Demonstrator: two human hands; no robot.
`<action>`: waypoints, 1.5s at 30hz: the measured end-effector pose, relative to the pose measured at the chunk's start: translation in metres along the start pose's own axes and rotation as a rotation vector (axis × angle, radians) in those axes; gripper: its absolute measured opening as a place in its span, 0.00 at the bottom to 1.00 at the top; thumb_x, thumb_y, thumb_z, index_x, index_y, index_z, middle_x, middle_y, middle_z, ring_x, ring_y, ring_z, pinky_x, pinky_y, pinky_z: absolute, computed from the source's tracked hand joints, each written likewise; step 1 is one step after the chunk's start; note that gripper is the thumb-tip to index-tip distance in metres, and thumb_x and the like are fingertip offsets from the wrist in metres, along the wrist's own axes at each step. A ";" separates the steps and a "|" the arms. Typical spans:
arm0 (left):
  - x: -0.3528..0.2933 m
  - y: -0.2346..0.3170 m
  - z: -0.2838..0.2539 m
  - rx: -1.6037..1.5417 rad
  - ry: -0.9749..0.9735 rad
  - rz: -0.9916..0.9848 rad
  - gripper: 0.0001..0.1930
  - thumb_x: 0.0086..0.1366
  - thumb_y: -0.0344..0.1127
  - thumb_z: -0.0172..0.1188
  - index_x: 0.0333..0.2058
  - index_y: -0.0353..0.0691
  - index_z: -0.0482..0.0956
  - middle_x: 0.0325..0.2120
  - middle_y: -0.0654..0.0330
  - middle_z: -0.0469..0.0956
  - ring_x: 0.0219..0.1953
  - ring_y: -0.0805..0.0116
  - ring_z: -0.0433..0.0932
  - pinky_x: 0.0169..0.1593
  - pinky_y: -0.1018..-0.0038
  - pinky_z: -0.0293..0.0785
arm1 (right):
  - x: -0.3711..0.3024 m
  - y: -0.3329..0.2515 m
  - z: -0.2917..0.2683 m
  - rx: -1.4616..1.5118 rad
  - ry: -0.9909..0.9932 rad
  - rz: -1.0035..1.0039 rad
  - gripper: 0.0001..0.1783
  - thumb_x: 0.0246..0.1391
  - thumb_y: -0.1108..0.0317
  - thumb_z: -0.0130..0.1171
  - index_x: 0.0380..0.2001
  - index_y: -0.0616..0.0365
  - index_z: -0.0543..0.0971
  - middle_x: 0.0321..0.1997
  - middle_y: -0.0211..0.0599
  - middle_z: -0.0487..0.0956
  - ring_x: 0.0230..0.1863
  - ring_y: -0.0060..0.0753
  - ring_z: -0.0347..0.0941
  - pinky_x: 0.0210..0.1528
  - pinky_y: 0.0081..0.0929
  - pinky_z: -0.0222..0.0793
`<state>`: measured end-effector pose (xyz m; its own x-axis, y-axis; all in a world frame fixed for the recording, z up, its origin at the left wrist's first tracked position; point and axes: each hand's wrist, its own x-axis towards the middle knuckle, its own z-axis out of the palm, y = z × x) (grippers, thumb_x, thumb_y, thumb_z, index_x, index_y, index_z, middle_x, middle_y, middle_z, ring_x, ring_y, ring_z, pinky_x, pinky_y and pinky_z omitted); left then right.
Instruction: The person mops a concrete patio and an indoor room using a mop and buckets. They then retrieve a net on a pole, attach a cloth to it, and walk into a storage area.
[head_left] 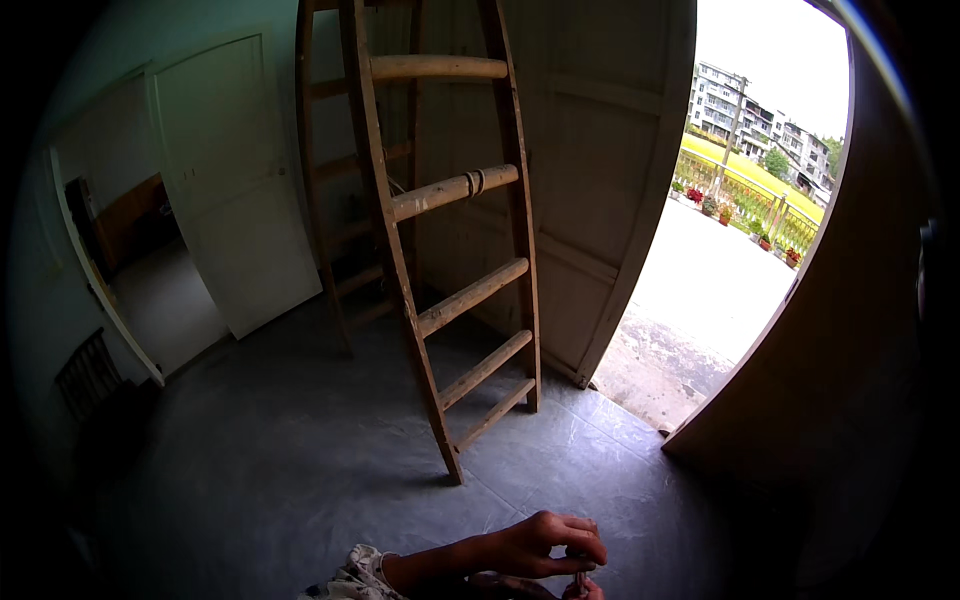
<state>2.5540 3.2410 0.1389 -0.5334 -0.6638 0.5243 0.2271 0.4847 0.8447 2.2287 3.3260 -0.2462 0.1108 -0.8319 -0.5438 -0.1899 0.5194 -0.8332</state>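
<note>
Grey smooth floor (300,470) fills the lower middle of the head view, dim room. Far left, a dark slatted wooden piece (88,375) stands against the wall, beside an open inner doorway (140,270) with a pale white panel door (235,180) swung open next to it. Middle: a tall brown wooden ladder with round rungs (450,250) leans against the wall, feet on the floor; a second, darker ladder (340,200) stands just behind it. Right of the ladders, a big wooden door leaf (600,180) stands open onto a bright paved yard (710,290) with a yellow railing, flower pots and grey apartment blocks beyond.

Bottom edge, right of centre: left hand (545,545) comes in from a pale patterned sleeve (350,578), fingers curled tight, pinching a small thin metal object (578,580) at its top. Object sits at the bottom edge, low over the floor, too small and dark to identify. Right hand (583,591) barely shows under it, touching the object; its grip cannot be told.
</note>
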 end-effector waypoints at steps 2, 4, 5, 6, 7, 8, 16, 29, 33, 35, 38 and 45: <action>0.018 -0.010 -0.008 0.010 0.040 -0.016 0.09 0.55 0.27 0.58 0.37 0.36 0.75 0.31 0.58 0.75 0.29 0.71 0.73 0.31 0.78 0.70 | 0.043 -0.013 -0.005 -0.084 -0.041 -0.076 0.15 0.40 0.55 0.59 0.27 0.55 0.75 0.25 0.36 0.75 0.33 0.35 0.71 0.35 0.42 0.67; 0.034 -0.026 -0.009 0.016 0.081 -0.078 0.07 0.55 0.27 0.59 0.34 0.37 0.75 0.28 0.61 0.75 0.26 0.71 0.72 0.31 0.76 0.71 | 0.072 -0.019 -0.012 -0.173 -0.077 -0.162 0.15 0.40 0.55 0.60 0.27 0.55 0.75 0.25 0.37 0.76 0.33 0.35 0.71 0.35 0.42 0.67; 0.043 -0.040 -0.007 0.016 0.132 0.037 0.09 0.58 0.32 0.57 0.36 0.35 0.74 0.24 0.60 0.73 0.21 0.73 0.69 0.26 0.77 0.68 | 0.099 -0.022 -0.009 -0.196 -0.118 -0.265 0.15 0.39 0.55 0.60 0.27 0.55 0.75 0.25 0.37 0.76 0.33 0.36 0.71 0.35 0.43 0.67; 0.055 -0.019 -0.014 0.158 0.066 -0.172 0.10 0.53 0.32 0.61 0.36 0.37 0.77 0.26 0.59 0.74 0.28 0.70 0.71 0.35 0.75 0.69 | 0.119 -0.040 -0.002 -0.157 -0.130 -0.207 0.15 0.40 0.55 0.60 0.27 0.55 0.75 0.25 0.37 0.76 0.33 0.35 0.71 0.35 0.42 0.67; 0.061 -0.019 -0.017 0.191 0.084 -0.145 0.12 0.52 0.29 0.60 0.38 0.38 0.76 0.27 0.60 0.73 0.27 0.70 0.70 0.34 0.75 0.69 | 0.143 -0.061 0.007 -0.122 -0.173 -0.176 0.15 0.40 0.55 0.60 0.27 0.55 0.75 0.25 0.37 0.76 0.33 0.35 0.71 0.35 0.42 0.67; 0.068 -0.017 -0.020 0.260 0.110 -0.171 0.12 0.52 0.29 0.60 0.38 0.38 0.76 0.27 0.59 0.73 0.28 0.69 0.71 0.34 0.74 0.69 | 0.165 -0.084 0.019 -0.086 -0.221 -0.147 0.15 0.40 0.56 0.60 0.27 0.55 0.75 0.25 0.37 0.76 0.33 0.35 0.71 0.35 0.42 0.67; 0.094 -0.065 -0.058 0.417 0.169 -0.275 0.13 0.53 0.32 0.60 0.39 0.40 0.75 0.27 0.57 0.73 0.30 0.65 0.74 0.36 0.71 0.70 | 0.251 -0.220 0.069 0.152 -0.394 0.046 0.15 0.42 0.56 0.58 0.27 0.56 0.75 0.25 0.36 0.75 0.31 0.34 0.70 0.34 0.40 0.67; 0.109 -0.093 -0.168 0.813 0.172 -0.255 0.08 0.53 0.37 0.58 0.29 0.40 0.77 0.25 0.54 0.74 0.29 0.56 0.75 0.32 0.67 0.71 | 0.315 -0.284 0.143 0.503 -0.434 0.200 0.14 0.46 0.57 0.55 0.28 0.57 0.74 0.24 0.35 0.74 0.29 0.33 0.69 0.32 0.38 0.67; 0.107 -0.102 -0.206 0.806 0.138 -0.218 0.08 0.53 0.37 0.58 0.30 0.41 0.78 0.23 0.55 0.74 0.28 0.57 0.75 0.31 0.67 0.71 | 0.324 -0.294 0.161 0.571 -0.416 0.226 0.14 0.47 0.57 0.54 0.28 0.58 0.74 0.23 0.35 0.74 0.28 0.32 0.69 0.31 0.37 0.67; 0.113 -0.092 -0.216 0.714 0.092 -0.269 0.07 0.52 0.36 0.58 0.27 0.40 0.77 0.21 0.55 0.73 0.26 0.56 0.75 0.30 0.67 0.71 | 0.330 -0.299 0.169 0.598 -0.412 0.234 0.14 0.48 0.57 0.53 0.28 0.58 0.74 0.23 0.35 0.74 0.28 0.32 0.69 0.31 0.36 0.67; 0.121 -0.094 -0.230 0.797 -0.026 -0.127 0.07 0.52 0.36 0.57 0.22 0.40 0.74 0.18 0.55 0.71 0.23 0.55 0.73 0.27 0.65 0.69 | 0.339 -0.304 0.178 0.633 -0.408 0.250 0.14 0.49 0.57 0.52 0.28 0.58 0.74 0.23 0.35 0.73 0.28 0.32 0.69 0.30 0.36 0.67; 0.124 -0.150 -0.220 1.224 -0.359 -0.209 0.09 0.45 0.37 0.57 0.19 0.37 0.74 0.19 0.51 0.72 0.24 0.54 0.74 0.29 0.61 0.70 | 0.361 -0.310 0.179 0.716 -0.410 0.267 0.14 0.51 0.58 0.51 0.28 0.59 0.74 0.22 0.35 0.73 0.26 0.31 0.68 0.29 0.34 0.67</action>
<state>2.6333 2.9604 0.1006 -0.6994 -0.6928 0.1756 -0.6744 0.7211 0.1589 2.5022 2.8998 -0.2024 0.5192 -0.5998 -0.6088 0.3852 0.8001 -0.4598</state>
